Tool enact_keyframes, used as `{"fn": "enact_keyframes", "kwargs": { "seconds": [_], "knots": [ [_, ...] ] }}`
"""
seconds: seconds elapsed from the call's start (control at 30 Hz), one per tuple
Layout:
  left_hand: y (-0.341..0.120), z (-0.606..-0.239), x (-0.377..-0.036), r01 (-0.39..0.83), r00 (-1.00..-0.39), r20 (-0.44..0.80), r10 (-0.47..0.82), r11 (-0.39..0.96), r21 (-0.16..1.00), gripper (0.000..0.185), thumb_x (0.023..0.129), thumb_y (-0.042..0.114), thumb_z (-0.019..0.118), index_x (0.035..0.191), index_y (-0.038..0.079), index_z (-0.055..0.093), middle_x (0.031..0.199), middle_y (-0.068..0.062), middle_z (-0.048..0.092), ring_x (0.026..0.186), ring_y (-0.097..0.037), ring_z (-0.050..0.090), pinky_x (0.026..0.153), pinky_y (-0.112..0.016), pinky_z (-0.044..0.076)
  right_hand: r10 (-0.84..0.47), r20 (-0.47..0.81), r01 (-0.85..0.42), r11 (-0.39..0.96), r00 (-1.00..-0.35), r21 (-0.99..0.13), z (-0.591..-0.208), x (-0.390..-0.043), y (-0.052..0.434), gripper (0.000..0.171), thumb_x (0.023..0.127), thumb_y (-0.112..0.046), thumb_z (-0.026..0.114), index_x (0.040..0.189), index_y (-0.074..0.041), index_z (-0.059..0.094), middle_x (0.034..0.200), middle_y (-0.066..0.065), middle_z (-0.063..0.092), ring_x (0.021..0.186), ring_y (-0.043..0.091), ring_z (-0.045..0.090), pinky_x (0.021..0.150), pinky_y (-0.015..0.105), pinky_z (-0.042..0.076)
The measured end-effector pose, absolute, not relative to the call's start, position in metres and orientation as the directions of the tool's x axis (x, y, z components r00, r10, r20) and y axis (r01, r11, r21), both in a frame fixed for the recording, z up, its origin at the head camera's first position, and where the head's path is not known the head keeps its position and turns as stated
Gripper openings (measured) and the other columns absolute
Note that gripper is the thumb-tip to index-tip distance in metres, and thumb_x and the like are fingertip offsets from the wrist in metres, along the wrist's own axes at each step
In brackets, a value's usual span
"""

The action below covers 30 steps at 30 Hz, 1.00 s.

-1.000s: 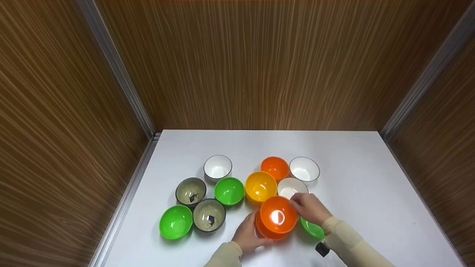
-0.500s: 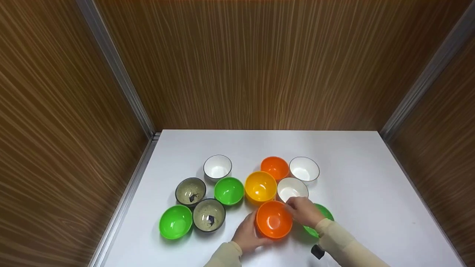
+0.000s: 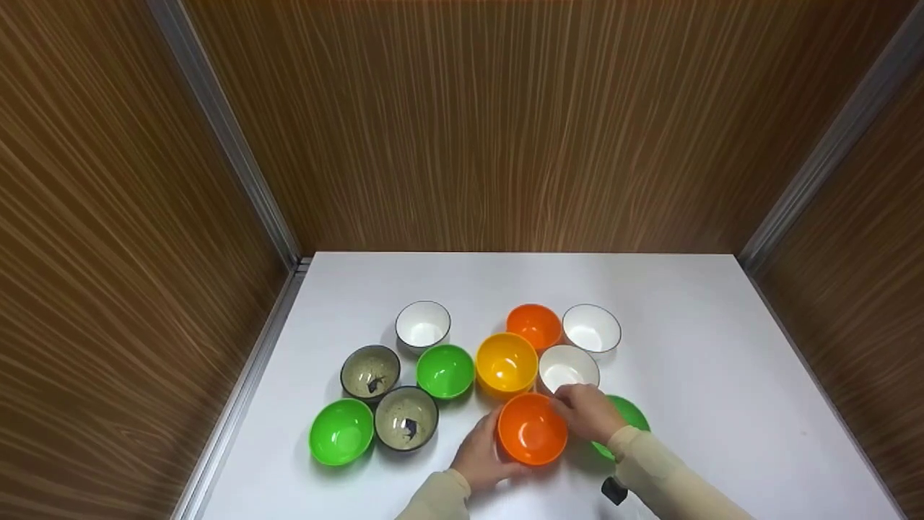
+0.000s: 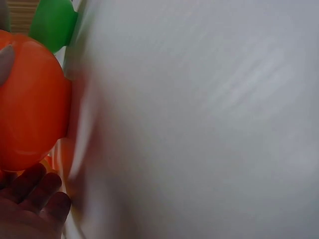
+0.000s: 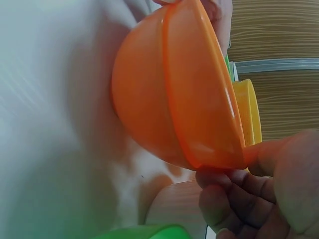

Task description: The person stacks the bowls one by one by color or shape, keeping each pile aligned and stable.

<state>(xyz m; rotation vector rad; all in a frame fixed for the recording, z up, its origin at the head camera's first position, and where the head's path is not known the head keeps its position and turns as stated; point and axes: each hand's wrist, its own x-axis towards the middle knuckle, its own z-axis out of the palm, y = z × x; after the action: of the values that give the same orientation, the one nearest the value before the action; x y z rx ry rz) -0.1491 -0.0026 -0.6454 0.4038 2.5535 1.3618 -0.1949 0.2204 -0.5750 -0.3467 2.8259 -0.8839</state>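
White table [image 3: 707, 347]: both hands cup the stacked orange bowls [image 3: 532, 427].

Wood-grain walls [image 3: 505, 123], white table [image 3: 722, 375]

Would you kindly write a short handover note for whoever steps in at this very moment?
Left hand: holds the near-left side of the orange stack.
Right hand: pinches the stack's rim on its right side.
Stack: two orange bowls nested, seated on the table, between the yellow bowl and a green bowl partly under the right wrist.
Done: one orange bowl sits inside the other.
Left: a third orange bowl stands alone further back; three green, three white and two speckled bowls are also single. Likely release both grips first, then fetch the third orange bowl.
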Motion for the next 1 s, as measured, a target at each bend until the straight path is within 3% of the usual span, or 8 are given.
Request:
{"fn": "enact_keyframes", "kwargs": {
  "seconds": [0.37,1.0],
  "knots": [
    [-0.0016,-0.6461,-0.1490,0.131,-0.941,-0.059,0.334,0.518,0.846,0.112,0.061,0.051,0.085,0.151,0.016,0.028,0.148,-0.003,0.040,0.133,-0.022,0.040,0.112,-0.047,0.032,-0.235,-0.132,-0.111,0.792,-0.963,-0.601,-0.5777,-0.1952,0.2177,0.012,0.092,-0.018,0.065,0.086,-0.012,0.073,0.065,-0.006,0.059,0.059,0.014,0.053,0.059,0.027,0.049],
    [-0.0017,-0.6481,-0.1492,0.157,-0.941,-0.029,0.338,0.510,0.846,0.112,0.062,0.048,0.086,0.151,0.015,0.027,0.148,-0.006,0.040,0.134,-0.025,0.040,0.111,-0.048,0.031,-0.296,0.030,-0.265,0.799,-0.955,-0.540,-0.5830,-0.1965,0.2194,0.010,0.087,-0.012,0.070,0.079,-0.012,0.075,0.058,-0.010,0.058,0.052,0.008,0.048,0.051,0.023,0.045]
  ]
}}
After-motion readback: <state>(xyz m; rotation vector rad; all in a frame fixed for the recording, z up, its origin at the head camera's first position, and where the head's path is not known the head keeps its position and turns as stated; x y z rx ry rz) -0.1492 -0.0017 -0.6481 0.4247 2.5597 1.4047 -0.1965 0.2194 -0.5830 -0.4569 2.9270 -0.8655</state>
